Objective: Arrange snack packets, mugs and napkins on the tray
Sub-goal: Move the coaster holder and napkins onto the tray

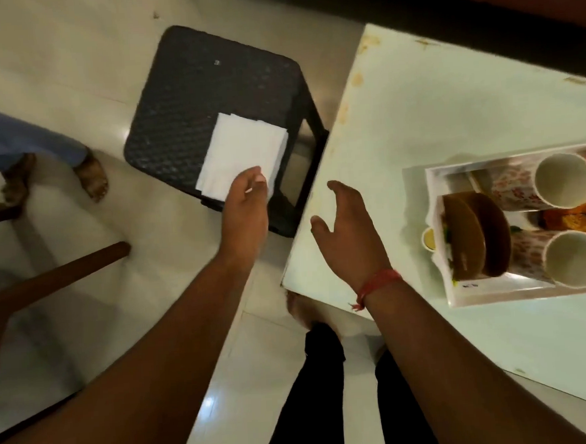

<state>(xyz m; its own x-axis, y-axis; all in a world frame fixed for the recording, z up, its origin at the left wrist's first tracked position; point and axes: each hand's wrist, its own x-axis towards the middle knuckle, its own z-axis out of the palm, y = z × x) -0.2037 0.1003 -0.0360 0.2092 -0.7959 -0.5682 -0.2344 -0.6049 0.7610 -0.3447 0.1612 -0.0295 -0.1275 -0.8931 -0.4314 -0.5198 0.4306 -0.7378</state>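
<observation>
A stack of white napkins (pixel 246 152) lies on a black woven stool (pixel 191 90). My left hand (pixel 246 207) reaches over the stool's near edge, its fingertips pinched on the near corner of the napkins. My right hand (pixel 347 232) hovers open, fingers spread, over the near left corner of the pale table (pixel 449 109). At the right of the table stands a white tray (pixel 435 185). It holds two patterned mugs, one farther (pixel 563 181) and one nearer (pixel 575 259), orange snack packets (pixel 576 218), and a packet with brown rounds (pixel 474 234).
The stool stands on a light tiled floor just left of the table. Another person's bare feet (pixel 90 176) are at the left. Brown wooden furniture legs (pixel 64 270) cross the lower left. My own dark-trousered legs (pixel 321 374) are below the table corner.
</observation>
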